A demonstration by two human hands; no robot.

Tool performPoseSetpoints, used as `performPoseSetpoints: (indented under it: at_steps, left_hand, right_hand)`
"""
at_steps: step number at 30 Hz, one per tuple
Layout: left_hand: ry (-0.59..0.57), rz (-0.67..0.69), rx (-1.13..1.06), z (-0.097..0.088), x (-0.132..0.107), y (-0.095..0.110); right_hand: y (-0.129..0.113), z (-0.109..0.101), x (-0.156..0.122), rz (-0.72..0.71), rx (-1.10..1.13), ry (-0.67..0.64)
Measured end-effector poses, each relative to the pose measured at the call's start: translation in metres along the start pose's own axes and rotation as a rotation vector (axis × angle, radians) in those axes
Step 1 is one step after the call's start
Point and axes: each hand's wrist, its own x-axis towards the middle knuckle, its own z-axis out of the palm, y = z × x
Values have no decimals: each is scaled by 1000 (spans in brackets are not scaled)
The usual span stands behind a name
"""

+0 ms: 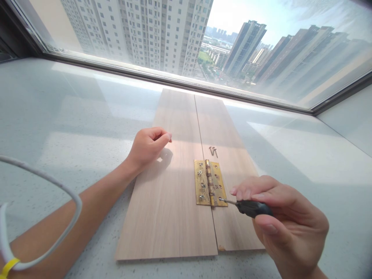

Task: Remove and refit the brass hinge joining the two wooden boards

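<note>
A brass butt hinge [209, 182] lies open across the seam between two pale wood boards, the left board [168, 221] and the right board [232, 232]. Several screw heads sit in its left leaf. My right hand [290, 221] grips a screwdriver [252, 208] by its black handle, the shaft pointing left and its tip at the lowest hole of the right leaf, where a screw head seems to sit. Curled closed above the left board is my left hand [149, 149]; what its fingers may hold is hidden. Loose screws [213, 151] lie just above the hinge on the right board.
The boards rest on a speckled white sill [87, 147]. Beyond them runs a dark window frame [145, 79], with tall buildings outside the glass. At the lower left, a white cable [68, 190] with a yellow band loops in front of my left arm.
</note>
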Motion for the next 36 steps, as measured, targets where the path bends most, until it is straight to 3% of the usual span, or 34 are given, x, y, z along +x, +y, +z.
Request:
performPoseSetpoints:
  at_steps: [5, 11, 16, 18, 20, 23, 25, 31, 36]
  left_hand:
    - [-6, -11, -2, 0, 0, 0]
    - [5, 12, 12, 0, -1, 1]
    - [-1, -9, 15, 0, -1, 2]
    - [-3, -10, 15, 0, -1, 1]
    - [1, -3, 17, 0, -1, 1]
    - [1, -4, 8, 0, 0, 0]
    - [-3, -13, 0, 0, 0, -1]
    - [-1, -12, 12, 1, -1, 0]
    - [-6, -14, 5, 1, 0, -1]
  right_hand:
    - [1, -4, -3, 22, -23, -113]
    - [3, 11, 7, 196, 320, -16]
    - [-13, 13, 17, 157, 358, -38]
    - [-22, 7, 20, 143, 220, 44]
    - [-26, -1, 22, 186, -155, 40]
    - [-22, -11, 21, 325, -800, -255]
    - [-15, -12, 18, 399, -1059, -437]
    - [-6, -4, 12, 383, -1318, -650]
    - [-6, -3, 5, 185, -1346, -643]
